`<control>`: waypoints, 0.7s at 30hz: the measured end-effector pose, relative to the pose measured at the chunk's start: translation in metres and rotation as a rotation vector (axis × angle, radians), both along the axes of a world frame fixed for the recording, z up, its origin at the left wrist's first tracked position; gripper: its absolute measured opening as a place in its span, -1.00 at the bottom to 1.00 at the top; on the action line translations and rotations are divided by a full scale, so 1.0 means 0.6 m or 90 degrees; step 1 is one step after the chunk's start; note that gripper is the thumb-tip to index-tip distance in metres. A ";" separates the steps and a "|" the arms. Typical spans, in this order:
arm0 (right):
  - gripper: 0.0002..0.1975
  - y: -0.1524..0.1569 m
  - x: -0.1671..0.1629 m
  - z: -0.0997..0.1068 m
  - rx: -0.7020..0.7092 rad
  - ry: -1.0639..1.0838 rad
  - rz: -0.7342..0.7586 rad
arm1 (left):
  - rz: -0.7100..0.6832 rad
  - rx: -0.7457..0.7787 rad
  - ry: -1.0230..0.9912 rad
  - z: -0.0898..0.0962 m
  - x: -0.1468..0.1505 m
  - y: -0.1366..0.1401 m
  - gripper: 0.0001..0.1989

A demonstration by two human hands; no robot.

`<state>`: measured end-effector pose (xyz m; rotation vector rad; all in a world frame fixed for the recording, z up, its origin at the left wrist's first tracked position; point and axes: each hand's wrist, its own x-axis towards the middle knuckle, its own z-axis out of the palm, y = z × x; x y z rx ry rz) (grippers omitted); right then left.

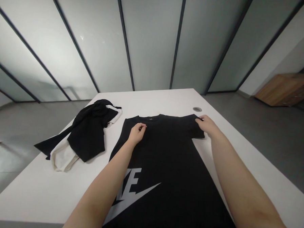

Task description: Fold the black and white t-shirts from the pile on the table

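A black T-shirt (172, 156) lies spread on the white table, its collar toward the far edge. Large grey letters and a swoosh mark its front, partly covered by my left forearm. My right hand (206, 125) pinches the outer end of the right-side sleeve. Over the chest, just below the collar, my left hand (137, 133) has its fingers closed in a pinch; whether fabric is between the fingertips cannot be made out. The shirt's left-side sleeve is not visible as a spread piece.
A crumpled heap of black and white clothing (87, 131) lies on the left of the white table (147, 102), partly over its edge. A round cable hole (197, 109) is at the far right. Frosted glass panels (150, 42) stand behind, and a wooden cabinet (287, 89) sits off to the right.
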<state>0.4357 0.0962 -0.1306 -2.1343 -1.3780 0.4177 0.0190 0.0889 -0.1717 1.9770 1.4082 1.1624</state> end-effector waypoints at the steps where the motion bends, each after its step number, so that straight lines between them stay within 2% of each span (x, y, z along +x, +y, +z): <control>1: -0.74 -0.005 -0.012 0.013 0.034 0.052 0.028 | 0.000 0.001 0.002 0.000 0.000 0.000 -0.84; 3: -0.73 -0.020 -0.038 0.044 0.068 0.156 0.126 | 0.000 0.003 0.009 0.001 -0.001 -0.001 -0.84; 6: -0.66 -0.048 -0.078 0.090 0.018 0.274 0.287 | 0.001 0.010 0.022 0.001 0.000 -0.003 -0.84; 8: -0.67 -0.060 -0.098 0.109 0.008 0.310 0.309 | -0.001 0.017 0.031 0.000 0.000 -0.005 -0.84; 10: -0.74 -0.059 -0.110 0.113 0.029 0.314 0.276 | -0.003 0.024 0.039 -0.001 0.001 -0.005 -0.85; 14: -0.74 -0.032 -0.128 0.080 0.081 0.240 0.216 | -0.011 0.039 0.058 -0.003 0.001 -0.004 -0.84; 17: -0.61 -0.018 -0.155 0.034 0.121 0.105 0.274 | -0.028 0.062 0.085 -0.002 0.003 -0.004 -0.84; 19: -0.49 -0.019 -0.181 0.001 0.104 -0.007 0.337 | -0.041 0.079 0.110 0.000 0.004 -0.006 -0.84; 21: -0.36 -0.025 -0.204 -0.029 0.033 -0.113 0.366 | -0.053 0.088 0.137 0.002 0.006 -0.009 -0.84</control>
